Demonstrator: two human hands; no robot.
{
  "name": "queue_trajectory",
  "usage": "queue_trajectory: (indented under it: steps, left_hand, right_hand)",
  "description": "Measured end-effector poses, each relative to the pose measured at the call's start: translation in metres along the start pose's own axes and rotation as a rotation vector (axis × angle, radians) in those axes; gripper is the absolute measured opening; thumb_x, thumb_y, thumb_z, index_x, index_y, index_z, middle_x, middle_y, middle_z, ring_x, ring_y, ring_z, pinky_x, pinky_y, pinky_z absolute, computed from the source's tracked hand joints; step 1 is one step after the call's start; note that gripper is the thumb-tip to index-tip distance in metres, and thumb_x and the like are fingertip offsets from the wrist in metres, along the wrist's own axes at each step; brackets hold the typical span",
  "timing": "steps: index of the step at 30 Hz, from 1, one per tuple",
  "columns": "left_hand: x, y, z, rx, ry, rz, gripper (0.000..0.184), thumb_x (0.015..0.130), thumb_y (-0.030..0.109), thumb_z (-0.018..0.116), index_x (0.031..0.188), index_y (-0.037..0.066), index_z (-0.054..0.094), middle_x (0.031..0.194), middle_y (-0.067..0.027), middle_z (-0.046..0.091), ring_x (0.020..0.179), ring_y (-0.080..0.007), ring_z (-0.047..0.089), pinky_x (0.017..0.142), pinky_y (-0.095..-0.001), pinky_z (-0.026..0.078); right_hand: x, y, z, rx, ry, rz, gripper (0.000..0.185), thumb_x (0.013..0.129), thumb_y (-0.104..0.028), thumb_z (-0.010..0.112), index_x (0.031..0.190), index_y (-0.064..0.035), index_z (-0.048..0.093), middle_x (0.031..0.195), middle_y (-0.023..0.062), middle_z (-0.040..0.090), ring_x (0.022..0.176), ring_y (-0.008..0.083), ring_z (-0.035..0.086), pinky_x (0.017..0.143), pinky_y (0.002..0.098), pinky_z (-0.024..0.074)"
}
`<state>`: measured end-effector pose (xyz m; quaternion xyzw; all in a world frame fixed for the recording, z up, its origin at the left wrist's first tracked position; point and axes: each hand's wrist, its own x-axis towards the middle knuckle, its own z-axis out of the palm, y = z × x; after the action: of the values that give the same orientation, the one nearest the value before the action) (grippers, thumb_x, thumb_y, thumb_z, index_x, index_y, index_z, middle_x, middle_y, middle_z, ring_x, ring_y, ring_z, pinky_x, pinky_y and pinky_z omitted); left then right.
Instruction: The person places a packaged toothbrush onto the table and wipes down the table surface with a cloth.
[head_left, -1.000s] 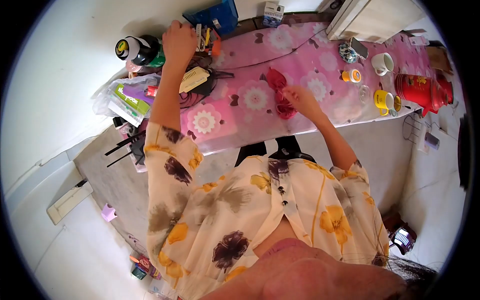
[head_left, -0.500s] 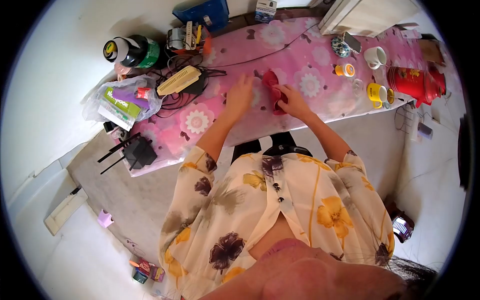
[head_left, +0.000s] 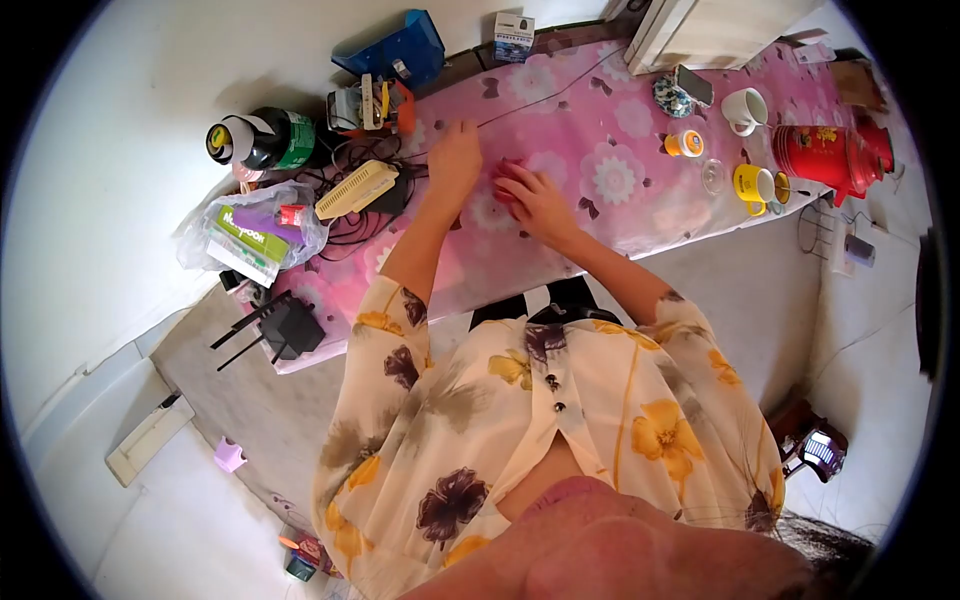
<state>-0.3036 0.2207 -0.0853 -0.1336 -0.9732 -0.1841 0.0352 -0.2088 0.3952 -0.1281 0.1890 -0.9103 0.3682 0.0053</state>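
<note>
My right hand (head_left: 538, 207) presses down on a red cloth (head_left: 508, 180) lying on the flowered pink tablecloth (head_left: 570, 225). Its fingers curl over the bunched cloth, which shows only at their edges. Further left, my left hand (head_left: 455, 155) has its fingers folded in, beside a thin black cable (head_left: 540, 102) that meets it at the fingertips. Whether the cable or anything else is inside those fingers is hidden. A cream-coloured device (head_left: 357, 189) sits among tangled black cords, left of my left hand.
Left stand a black bottle (head_left: 285, 140), a plastic bag (head_left: 250, 235) of packages and a black router (head_left: 288, 327). Behind is a blue box (head_left: 395, 52). Right are an orange-lidded jar (head_left: 685, 144), white mug (head_left: 743, 111), yellow mug (head_left: 752, 184) and red thermos (head_left: 815, 155).
My right hand has moved left with the red cloth, which is now bunched under it. My left hand has shifted slightly left and its fingers have folded in.
</note>
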Motion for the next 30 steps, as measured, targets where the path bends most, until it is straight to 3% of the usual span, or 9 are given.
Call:
queue_trajectory:
  steps: [5, 10, 12, 15, 18, 20, 23, 25, 30]
  left_hand:
    - [0.004, -0.004, -0.004, -0.032, 0.086, 0.0, 0.012, 0.089, 0.01, 0.055, 0.099, 0.005, 0.057, 0.096, -0.0158, 0.06, 0.085, -0.0388, 0.064, 0.07, -0.0487, 0.053]
    - [-0.001, -0.006, 0.006, -0.096, 0.121, -0.024, 0.011, 0.09, 0.011, 0.054, 0.099, 0.005, 0.056, 0.097, -0.0161, 0.059, 0.088, -0.0388, 0.063, 0.071, -0.0489, 0.053]
    - [-0.004, -0.006, 0.001, -0.092, 0.101, -0.052, 0.011, 0.09, 0.009, 0.054, 0.099, 0.005, 0.057, 0.097, -0.0162, 0.059, 0.088, -0.0388, 0.064, 0.071, -0.0488, 0.053]
    - [-0.002, -0.003, -0.008, 0.006, 0.073, -0.07, 0.019, 0.082, 0.005, 0.056, 0.101, 0.006, 0.058, 0.095, -0.0129, 0.058, 0.089, -0.0324, 0.064, 0.072, -0.0414, 0.055]
    - [0.002, 0.001, -0.012, -0.003, 0.093, -0.083, 0.017, 0.083, 0.006, 0.056, 0.1, 0.006, 0.058, 0.094, -0.013, 0.058, 0.087, -0.0328, 0.064, 0.072, -0.0422, 0.055]
    - [0.003, 0.003, -0.013, -0.066, 0.099, -0.103, 0.016, 0.087, 0.008, 0.055, 0.102, 0.007, 0.059, 0.098, -0.0146, 0.059, 0.088, -0.0355, 0.064, 0.073, -0.0451, 0.054]
    - [-0.002, 0.003, -0.009, -0.133, 0.147, -0.122, 0.015, 0.091, 0.012, 0.055, 0.105, 0.007, 0.06, 0.102, -0.0161, 0.06, 0.089, -0.0386, 0.063, 0.074, -0.0478, 0.053]
    - [0.009, -0.002, -0.005, -0.142, 0.196, -0.104, 0.016, 0.091, 0.012, 0.055, 0.106, 0.007, 0.061, 0.102, -0.016, 0.06, 0.089, -0.039, 0.063, 0.074, -0.0475, 0.052]
    - [0.004, 0.005, -0.009, -0.136, 0.106, -0.115, 0.009, 0.086, 0.004, 0.053, 0.095, 0.003, 0.057, 0.095, -0.0153, 0.059, 0.089, -0.0364, 0.063, 0.073, -0.0453, 0.053]
  right_hand:
    - [0.077, 0.015, 0.091, -0.279, 0.007, -0.243, 0.051, 0.08, -0.015, 0.064, 0.131, -0.019, 0.059, 0.143, 0.0102, 0.048, 0.131, 0.0354, 0.04, 0.107, 0.0493, 0.0344]
    - [0.112, 0.025, 0.069, -0.423, -0.349, -0.049, 0.05, 0.083, -0.019, 0.059, 0.132, -0.0132, 0.057, 0.145, 0.0096, 0.046, 0.137, 0.0321, 0.036, 0.108, 0.0504, 0.0311]
    - [0.118, 0.05, 0.044, -0.424, 0.071, -0.136, 0.046, 0.085, -0.017, 0.056, 0.13, -0.0103, 0.058, 0.145, 0.0105, 0.047, 0.135, 0.0328, 0.038, 0.106, 0.0495, 0.0349]
    - [0.11, 0.098, 0.019, -0.457, 0.238, -0.043, 0.044, 0.085, -0.014, 0.055, 0.129, -0.0102, 0.059, 0.142, 0.0118, 0.049, 0.131, 0.034, 0.043, 0.102, 0.048, 0.04]
    - [0.109, 0.116, 0.019, -0.319, 0.29, 0.057, 0.041, 0.085, -0.01, 0.053, 0.126, -0.0068, 0.059, 0.137, 0.0134, 0.054, 0.12, 0.0356, 0.052, 0.097, 0.0455, 0.0436]
    - [0.134, 0.08, 0.044, -0.047, 0.191, -0.139, 0.043, 0.086, -0.01, 0.053, 0.128, -0.0067, 0.057, 0.137, 0.0137, 0.054, 0.117, 0.036, 0.054, 0.097, 0.0437, 0.0437]
    - [0.146, 0.034, 0.105, 0.333, 0.07, -0.014, 0.047, 0.086, -0.015, 0.055, 0.133, -0.0086, 0.053, 0.14, 0.0129, 0.052, 0.123, 0.0351, 0.05, 0.102, 0.0445, 0.0403]
    - [0.156, 0.019, 0.111, -0.384, 0.093, -0.343, 0.052, 0.085, -0.021, 0.057, 0.136, -0.0107, 0.051, 0.146, 0.0113, 0.047, 0.132, 0.033, 0.043, 0.107, 0.0469, 0.035]
    - [0.156, 0.054, 0.064, -0.452, 0.09, -0.126, 0.046, 0.087, -0.02, 0.055, 0.132, -0.0094, 0.054, 0.147, 0.0092, 0.045, 0.138, 0.0287, 0.037, 0.112, 0.0441, 0.0306]
